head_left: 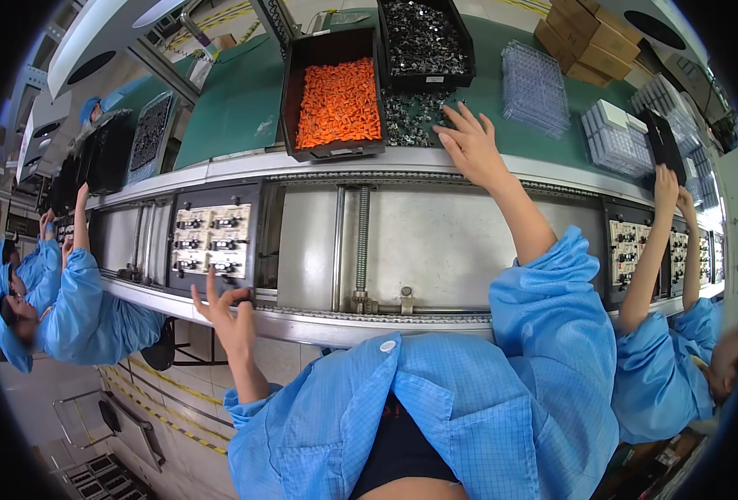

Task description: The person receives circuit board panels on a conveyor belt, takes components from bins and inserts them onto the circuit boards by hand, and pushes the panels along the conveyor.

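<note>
My left hand (229, 321) is at the near edge of a black pallet (255, 237) carrying several pale circuit boards (210, 239) with black components. Its fingers are spread, and I see nothing held in them. Farther off, my right hand (472, 150) reaches over the green bench, fingers apart, beside a loose scatter of small dark metallic parts (415, 117). Behind that scatter stands a black bin (467, 71) of similar parts (423, 37). Left of it, another black bin (290, 125) holds many small orange pieces (336, 104).
A conveyor with chain rails (436, 177) runs between me and the green bench (227, 108). Stacked clear trays (536, 87) and cardboard boxes (586, 42) stand at the back right. Co-workers in blue smocks are at left (94, 312) and right (657, 383), with more board pallets (627, 250) at right.
</note>
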Demonstrator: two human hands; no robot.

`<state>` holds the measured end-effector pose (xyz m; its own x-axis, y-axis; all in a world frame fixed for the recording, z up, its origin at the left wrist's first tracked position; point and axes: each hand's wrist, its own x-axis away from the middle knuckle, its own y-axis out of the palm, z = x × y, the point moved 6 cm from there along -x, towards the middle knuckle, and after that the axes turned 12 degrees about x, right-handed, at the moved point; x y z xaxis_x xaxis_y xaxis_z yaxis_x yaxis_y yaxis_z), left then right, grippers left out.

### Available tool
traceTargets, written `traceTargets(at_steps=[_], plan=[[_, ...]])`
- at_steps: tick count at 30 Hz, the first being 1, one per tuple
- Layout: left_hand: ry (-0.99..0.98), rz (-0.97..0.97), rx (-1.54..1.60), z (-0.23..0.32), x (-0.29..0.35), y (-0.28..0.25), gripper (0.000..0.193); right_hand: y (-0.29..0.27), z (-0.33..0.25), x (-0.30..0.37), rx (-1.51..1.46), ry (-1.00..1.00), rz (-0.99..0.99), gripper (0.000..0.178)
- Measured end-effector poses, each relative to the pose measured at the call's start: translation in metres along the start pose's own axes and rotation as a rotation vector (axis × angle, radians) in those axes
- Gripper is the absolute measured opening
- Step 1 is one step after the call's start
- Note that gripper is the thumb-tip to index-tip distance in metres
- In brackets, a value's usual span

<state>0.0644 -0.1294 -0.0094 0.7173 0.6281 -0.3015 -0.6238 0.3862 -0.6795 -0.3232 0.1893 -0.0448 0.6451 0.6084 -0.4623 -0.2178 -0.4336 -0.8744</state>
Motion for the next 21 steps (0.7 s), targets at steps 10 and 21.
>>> traceTargets(at_steps=[10, 21], plan=[[0.173, -0.411, 0.215, 0.105, 0.034, 0.071, 0.027, -0.024, 0.018, -0.121, 0.025, 0.003, 0.307, 0.04], [0.316, -0.161, 0.316, 0.107, 0.053, 0.071, 0.021, 0.01, 0.021, -0.147, 0.215, 0.199, -0.048, 0.033]])
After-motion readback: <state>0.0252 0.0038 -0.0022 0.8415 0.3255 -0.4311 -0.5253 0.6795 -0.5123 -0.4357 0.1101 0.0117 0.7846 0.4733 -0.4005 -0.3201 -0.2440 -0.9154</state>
